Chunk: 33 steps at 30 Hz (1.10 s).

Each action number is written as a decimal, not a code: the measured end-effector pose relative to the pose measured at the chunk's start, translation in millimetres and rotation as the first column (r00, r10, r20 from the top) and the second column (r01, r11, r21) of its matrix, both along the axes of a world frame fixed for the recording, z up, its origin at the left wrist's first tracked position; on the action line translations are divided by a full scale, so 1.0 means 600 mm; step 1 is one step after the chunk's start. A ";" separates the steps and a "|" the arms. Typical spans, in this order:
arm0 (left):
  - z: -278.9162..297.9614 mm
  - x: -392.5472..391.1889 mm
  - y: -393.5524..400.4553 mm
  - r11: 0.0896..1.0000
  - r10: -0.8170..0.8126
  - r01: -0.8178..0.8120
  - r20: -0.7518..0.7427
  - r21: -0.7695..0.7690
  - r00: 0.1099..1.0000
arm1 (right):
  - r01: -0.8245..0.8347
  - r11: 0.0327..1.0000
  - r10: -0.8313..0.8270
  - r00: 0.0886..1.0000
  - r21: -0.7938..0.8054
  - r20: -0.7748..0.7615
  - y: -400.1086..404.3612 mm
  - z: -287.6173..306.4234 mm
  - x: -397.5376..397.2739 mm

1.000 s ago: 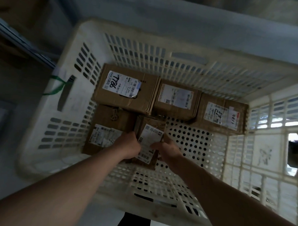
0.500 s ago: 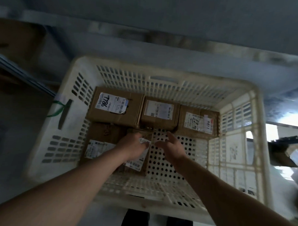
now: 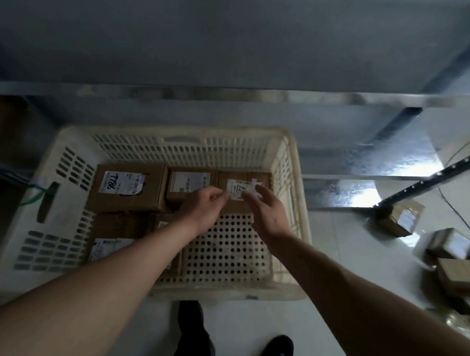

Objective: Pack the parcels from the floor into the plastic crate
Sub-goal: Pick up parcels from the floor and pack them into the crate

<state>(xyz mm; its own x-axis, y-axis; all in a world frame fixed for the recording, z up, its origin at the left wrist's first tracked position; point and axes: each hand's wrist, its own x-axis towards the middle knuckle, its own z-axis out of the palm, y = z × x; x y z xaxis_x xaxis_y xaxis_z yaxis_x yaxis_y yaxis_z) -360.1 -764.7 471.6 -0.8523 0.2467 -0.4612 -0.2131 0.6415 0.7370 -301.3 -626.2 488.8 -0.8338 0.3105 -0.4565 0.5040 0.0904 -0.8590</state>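
Plastic crate [image 3: 290, 180] on floor, long axis running left to right. Five parcels inside: three in far row, labels up; two nearer ones [image 3: 116, 226] largely hidden beneath left forearm. Left hand [image 3: 203, 207] loosely curled, holding nothing. Right hand [image 3: 267, 214] fingers spread, holding nothing. Further parcels [image 3: 399, 218] on floor right of right hand, blurred, partly cut off.

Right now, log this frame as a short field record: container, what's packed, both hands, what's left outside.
container: cream plastic crate on a pale floor
packed: five cardboard parcels; three in the far row, including one marked 7786, two nearer on the left
free space: perforated crate bottom, near right
left hand: above the far row, fingers loosely curled, holding nothing
right hand: open, fingers spread, holding nothing
outside: several parcels on the floor to the right
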 end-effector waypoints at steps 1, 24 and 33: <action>0.016 0.015 0.025 1.000 -0.006 0.006 -0.035 0.020 0.999 | 0.023 1.000 -0.023 1.000 0.002 -0.019 0.023 0.008 0.014; 0.128 0.253 0.484 0.902 -0.400 0.420 -0.174 0.102 0.900 | 0.520 0.841 -0.516 0.854 0.145 -0.072 0.440 0.111 0.378; 0.084 0.355 0.620 0.818 -0.561 0.573 -0.153 0.051 0.814 | 0.655 0.751 -0.658 0.753 0.081 0.009 0.550 0.058 0.526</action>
<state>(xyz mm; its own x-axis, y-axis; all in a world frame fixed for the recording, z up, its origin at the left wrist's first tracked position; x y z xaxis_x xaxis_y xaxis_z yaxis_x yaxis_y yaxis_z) -147.0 -392.8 522.2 -0.5965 0.7396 -0.3117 0.2656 0.5484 0.7929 14.2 -295.9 523.5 -0.3971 0.8067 -0.4375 0.4908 -0.2161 -0.8440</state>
